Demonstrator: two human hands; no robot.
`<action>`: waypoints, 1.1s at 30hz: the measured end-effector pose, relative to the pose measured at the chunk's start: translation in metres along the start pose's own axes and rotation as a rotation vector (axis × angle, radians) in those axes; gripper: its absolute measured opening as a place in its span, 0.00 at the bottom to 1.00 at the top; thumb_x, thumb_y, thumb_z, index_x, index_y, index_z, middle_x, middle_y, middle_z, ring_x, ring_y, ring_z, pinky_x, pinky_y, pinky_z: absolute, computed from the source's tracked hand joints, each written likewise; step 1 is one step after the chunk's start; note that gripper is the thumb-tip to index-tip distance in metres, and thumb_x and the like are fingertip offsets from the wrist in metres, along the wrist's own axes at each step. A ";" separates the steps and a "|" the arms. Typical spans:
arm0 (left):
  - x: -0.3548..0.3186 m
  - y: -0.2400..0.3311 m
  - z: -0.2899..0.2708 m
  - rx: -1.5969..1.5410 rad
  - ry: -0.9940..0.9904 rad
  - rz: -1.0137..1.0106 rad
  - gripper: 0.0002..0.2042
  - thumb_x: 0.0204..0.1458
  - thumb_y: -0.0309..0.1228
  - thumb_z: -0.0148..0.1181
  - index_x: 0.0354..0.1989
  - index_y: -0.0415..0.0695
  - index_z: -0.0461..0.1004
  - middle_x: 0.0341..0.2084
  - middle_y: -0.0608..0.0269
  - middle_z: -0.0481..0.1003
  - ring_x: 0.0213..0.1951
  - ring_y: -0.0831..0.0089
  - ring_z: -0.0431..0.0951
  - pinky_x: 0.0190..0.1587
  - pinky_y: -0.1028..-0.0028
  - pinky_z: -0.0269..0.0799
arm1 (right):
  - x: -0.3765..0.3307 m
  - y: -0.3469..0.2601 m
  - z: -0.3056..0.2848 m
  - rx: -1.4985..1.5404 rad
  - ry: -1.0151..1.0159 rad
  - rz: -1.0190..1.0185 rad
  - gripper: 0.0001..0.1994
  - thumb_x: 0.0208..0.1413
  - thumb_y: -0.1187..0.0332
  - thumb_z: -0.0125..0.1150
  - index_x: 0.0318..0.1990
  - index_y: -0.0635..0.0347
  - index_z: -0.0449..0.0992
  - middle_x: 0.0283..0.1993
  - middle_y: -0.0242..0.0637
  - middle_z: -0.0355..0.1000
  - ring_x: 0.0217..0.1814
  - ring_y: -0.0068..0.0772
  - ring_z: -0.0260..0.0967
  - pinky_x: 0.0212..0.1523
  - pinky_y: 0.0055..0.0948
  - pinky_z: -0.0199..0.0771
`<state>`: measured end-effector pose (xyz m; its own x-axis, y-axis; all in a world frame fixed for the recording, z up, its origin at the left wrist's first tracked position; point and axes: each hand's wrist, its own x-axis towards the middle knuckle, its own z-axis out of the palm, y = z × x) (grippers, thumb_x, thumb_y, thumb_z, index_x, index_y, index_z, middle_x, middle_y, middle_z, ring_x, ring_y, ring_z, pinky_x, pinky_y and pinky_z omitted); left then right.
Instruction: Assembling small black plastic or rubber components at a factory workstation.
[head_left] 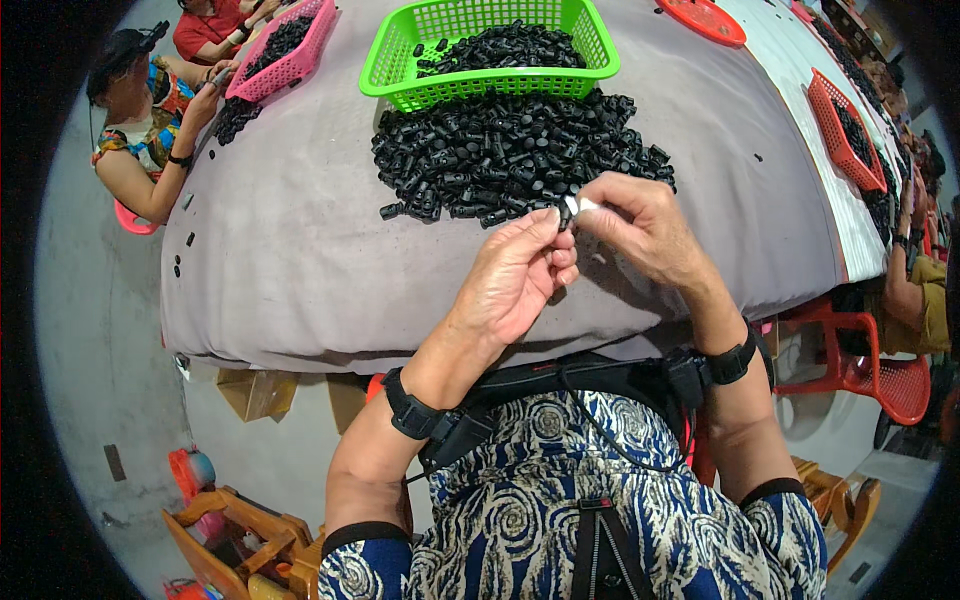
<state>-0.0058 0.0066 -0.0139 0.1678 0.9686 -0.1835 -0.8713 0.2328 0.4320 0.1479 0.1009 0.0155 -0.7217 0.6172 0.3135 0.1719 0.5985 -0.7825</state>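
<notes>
Head view: both hands [585, 245] pinch small black part [565, 214] between fingertips.

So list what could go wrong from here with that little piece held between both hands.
The small black part is pinched only by fingertips of the left hand and right hand, above the grey table cover; a slip could drop it. The black parts pile lies loose beside the green basket; a forearm might scatter it.
</notes>
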 end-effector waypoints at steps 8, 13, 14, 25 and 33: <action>0.000 -0.003 0.002 -0.013 0.029 0.015 0.06 0.55 0.32 0.52 0.34 0.42 0.69 0.24 0.68 0.69 0.26 0.80 0.66 0.29 0.79 0.63 | -0.003 0.000 -0.007 0.161 0.049 0.099 0.07 0.52 0.69 0.57 0.31 0.65 0.73 0.23 0.28 0.67 0.25 0.15 0.60 0.25 0.19 0.62; 0.000 -0.004 0.002 -0.021 0.056 0.024 0.06 0.55 0.33 0.53 0.33 0.44 0.69 0.25 0.67 0.70 0.26 0.80 0.67 0.30 0.79 0.65 | -0.004 -0.004 -0.002 0.104 -0.029 0.027 0.08 0.51 0.68 0.57 0.31 0.64 0.73 0.25 0.34 0.69 0.26 0.21 0.64 0.26 0.23 0.64; 0.000 -0.003 0.002 -0.027 0.064 0.033 0.05 0.55 0.32 0.52 0.34 0.44 0.69 0.25 0.68 0.70 0.26 0.80 0.67 0.29 0.79 0.65 | -0.004 -0.005 -0.002 0.076 -0.041 0.003 0.08 0.51 0.67 0.57 0.31 0.64 0.73 0.25 0.36 0.69 0.26 0.24 0.65 0.27 0.24 0.64; -0.001 -0.004 0.000 0.028 0.077 0.084 0.05 0.55 0.31 0.52 0.34 0.43 0.68 0.25 0.67 0.70 0.26 0.80 0.68 0.29 0.79 0.66 | -0.002 -0.009 0.000 -0.004 -0.074 0.033 0.09 0.50 0.66 0.56 0.31 0.63 0.73 0.25 0.38 0.69 0.25 0.30 0.66 0.27 0.27 0.65; -0.004 -0.006 0.009 0.001 0.041 0.008 0.06 0.56 0.31 0.50 0.36 0.41 0.69 0.25 0.67 0.70 0.26 0.80 0.66 0.29 0.79 0.64 | -0.002 0.012 -0.010 0.081 0.073 0.150 0.08 0.53 0.69 0.55 0.30 0.65 0.72 0.22 0.30 0.65 0.25 0.15 0.59 0.27 0.20 0.62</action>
<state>0.0029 0.0025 -0.0078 0.1415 0.9660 -0.2161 -0.8722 0.2250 0.4343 0.1584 0.1122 0.0107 -0.6407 0.7337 0.2263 0.2169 0.4557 -0.8633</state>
